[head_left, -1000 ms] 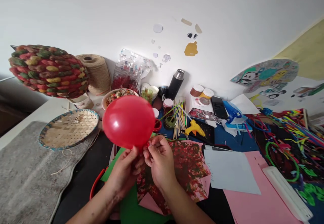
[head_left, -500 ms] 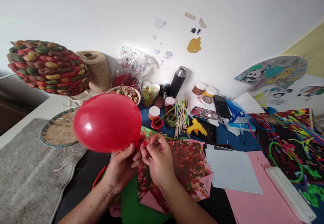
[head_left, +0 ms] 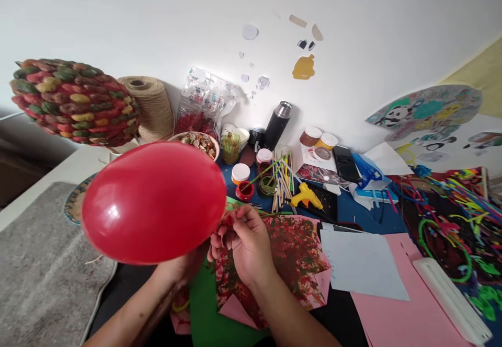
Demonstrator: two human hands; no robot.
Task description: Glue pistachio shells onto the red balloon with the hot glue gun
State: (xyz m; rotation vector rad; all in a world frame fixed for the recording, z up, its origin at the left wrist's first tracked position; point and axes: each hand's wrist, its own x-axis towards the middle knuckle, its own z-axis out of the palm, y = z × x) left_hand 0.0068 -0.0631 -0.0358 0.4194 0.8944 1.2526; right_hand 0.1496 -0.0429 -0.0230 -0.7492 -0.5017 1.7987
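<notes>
A large red inflated balloon (head_left: pixel 155 203) fills the space left of centre, its neck pointing right. My right hand (head_left: pixel 249 245) pinches the balloon's rolled mouth between thumb and fingers. Behind and under the balloon is my left hand (head_left: pixel 186 266), largely covered by it; a few of its fingertips show around the neck, close to the right hand. Below both hands lies a pink sheet dabbed with red and green paint (head_left: pixel 290 263), on top of a green sheet (head_left: pixel 206 310).
Paint jars (head_left: pixel 245 190), wooden sticks (head_left: pixel 279 193) and a yellow glue gun (head_left: pixel 306 196) stand beyond my hands. At the left are a colourful shell-covered oval object (head_left: pixel 74 101) and a twine spool (head_left: pixel 151 109). Right are pink paper (head_left: pixel 388 310) and pipe cleaners (head_left: pixel 463 216).
The balloon looks larger and has shifted left and down, now covering most of my left hand and part of the woven tray. My right hand stays at the mouth.
</notes>
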